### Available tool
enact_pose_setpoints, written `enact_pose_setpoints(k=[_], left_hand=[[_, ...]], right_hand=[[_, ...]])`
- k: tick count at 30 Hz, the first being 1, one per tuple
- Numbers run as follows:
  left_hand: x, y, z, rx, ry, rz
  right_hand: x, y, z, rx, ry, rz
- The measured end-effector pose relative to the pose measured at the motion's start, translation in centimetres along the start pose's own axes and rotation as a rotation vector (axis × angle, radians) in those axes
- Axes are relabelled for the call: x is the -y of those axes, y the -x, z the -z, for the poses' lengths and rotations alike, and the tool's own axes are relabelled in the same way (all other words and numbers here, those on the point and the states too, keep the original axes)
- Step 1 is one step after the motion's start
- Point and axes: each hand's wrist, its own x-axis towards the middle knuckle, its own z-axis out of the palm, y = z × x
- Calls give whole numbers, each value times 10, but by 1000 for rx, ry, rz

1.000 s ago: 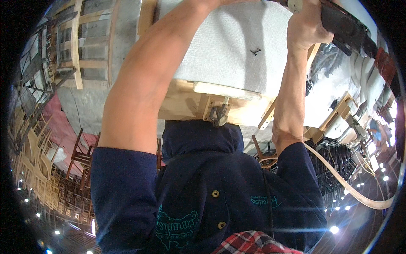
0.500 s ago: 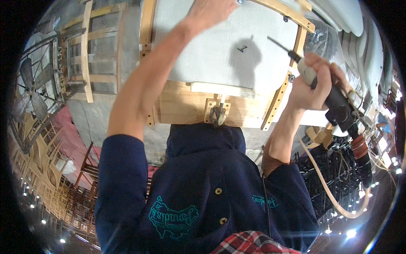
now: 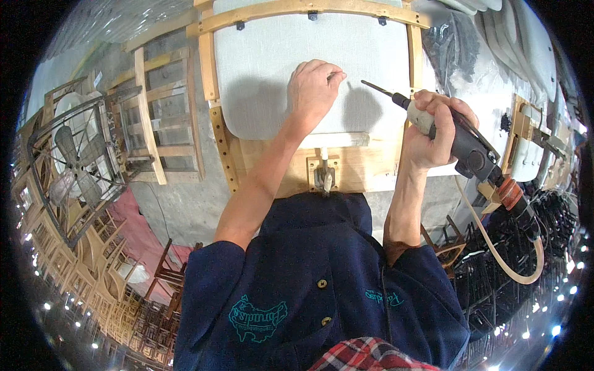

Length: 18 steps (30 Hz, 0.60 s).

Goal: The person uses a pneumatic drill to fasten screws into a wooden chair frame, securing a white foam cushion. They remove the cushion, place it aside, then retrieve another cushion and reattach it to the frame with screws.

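A power screwdriver (image 3: pixel 461 145) with a long thin bit and a cream and black body is gripped in my right hand (image 3: pixel 436 127). Its bit points up and left, tip in the air above a light grey fabric-covered panel (image 3: pixel 266 52). Over the middle of that panel is my left hand (image 3: pixel 314 93), thumb and fingers pinched together; what they hold, if anything, is too small to name. A wooden frame (image 3: pixel 272 20) with several small black brackets surrounds the panel. At the near edge, a metal toggle clamp (image 3: pixel 325 174) stands behind a pale bar (image 3: pixel 346 140).
A pale hose (image 3: pixel 495 263) hangs from the screwdriver's rear at right. On the left stand a black-framed fan (image 3: pixel 77 164) and a slatted wooden rack (image 3: pixel 167 117). More pale grey panels (image 3: pixel 520 43) are stacked at the far right.
My left hand has come back from the far side of the frame to the panel's middle, where small dark screws lay. The right hand still holds the screwdriver, slightly lower. The view has shifted.
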Motion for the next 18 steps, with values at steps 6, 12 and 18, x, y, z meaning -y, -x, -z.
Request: enact_pose_setpoints(k=[6, 12, 18], left_hand=[[-9, -15, 16, 178, 1031, 320], [-12, -16, 24, 341, 1321, 419], [-16, -21, 17, 391, 1219, 383]], right_hand=[[-2, -21, -2, -144, -372, -75], [0, -26, 2, -226, -499, -187], [2, -30, 7, -258, -509, -214]])
